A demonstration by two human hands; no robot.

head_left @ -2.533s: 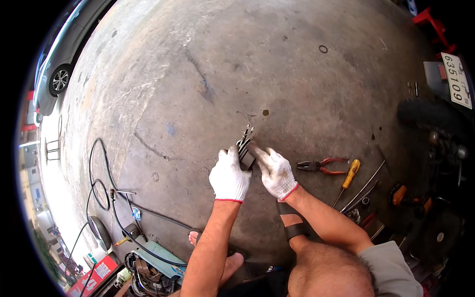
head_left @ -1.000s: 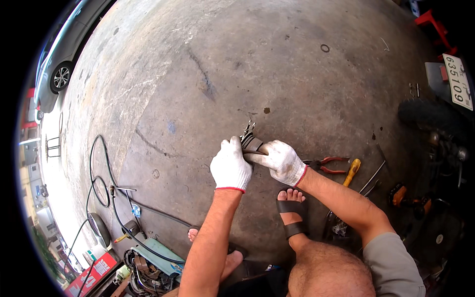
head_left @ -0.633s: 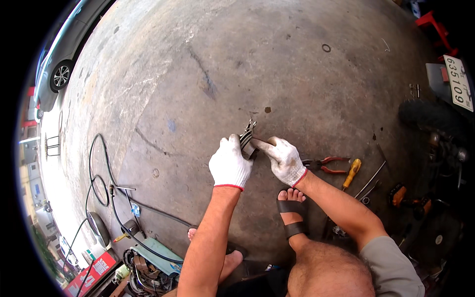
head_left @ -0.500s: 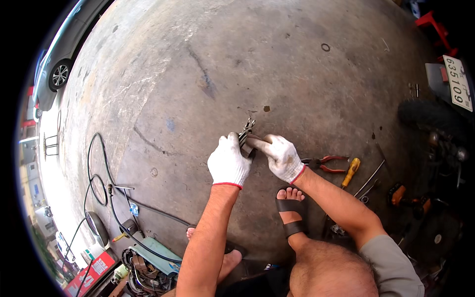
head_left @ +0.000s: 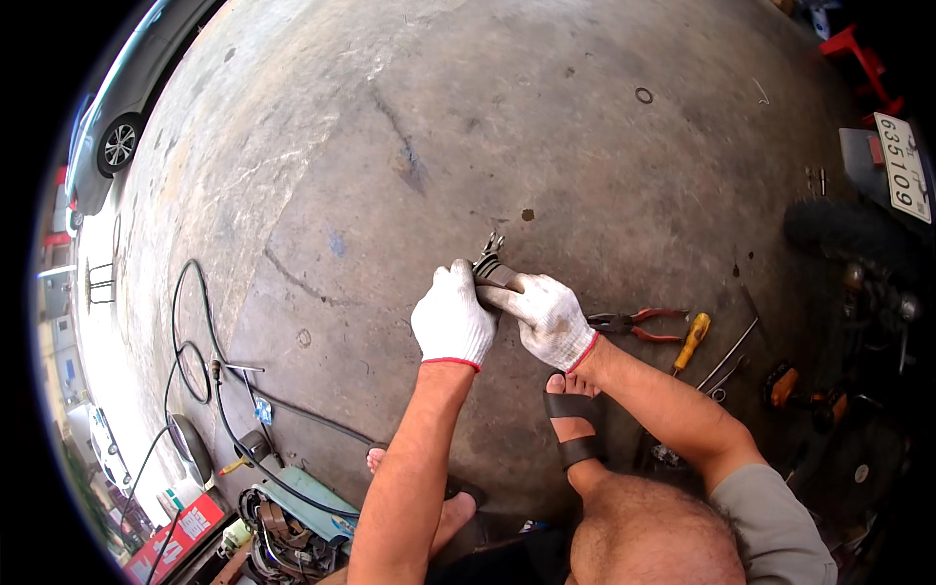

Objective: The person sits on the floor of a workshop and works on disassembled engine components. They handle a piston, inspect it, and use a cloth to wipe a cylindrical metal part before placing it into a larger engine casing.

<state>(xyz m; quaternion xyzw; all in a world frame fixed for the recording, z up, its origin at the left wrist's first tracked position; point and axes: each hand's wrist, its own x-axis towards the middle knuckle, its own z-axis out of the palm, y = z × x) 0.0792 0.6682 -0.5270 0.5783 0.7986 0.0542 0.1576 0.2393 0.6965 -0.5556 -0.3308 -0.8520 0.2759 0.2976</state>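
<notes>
Our gloved left hand [head_left: 453,317] was closed on a striped metal part [head_left: 495,267], and the fingers of our right hand [head_left: 554,317] lay across its near end; we couldn't tell whether they gripped or only pressed. The part was between the two hands, over the floor [head_left: 487,127], its pronged tip pointing away from us. Just beyond our right hand lay pliers [head_left: 655,316], with a screwdriver [head_left: 693,340] beside them. Farther out we had a hose [head_left: 305,420] to the left and a ring [head_left: 637,91] ahead.

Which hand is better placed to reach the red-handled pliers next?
The right hand, likely: the pliers lie just beside it, while the left hand is farther away.
</notes>
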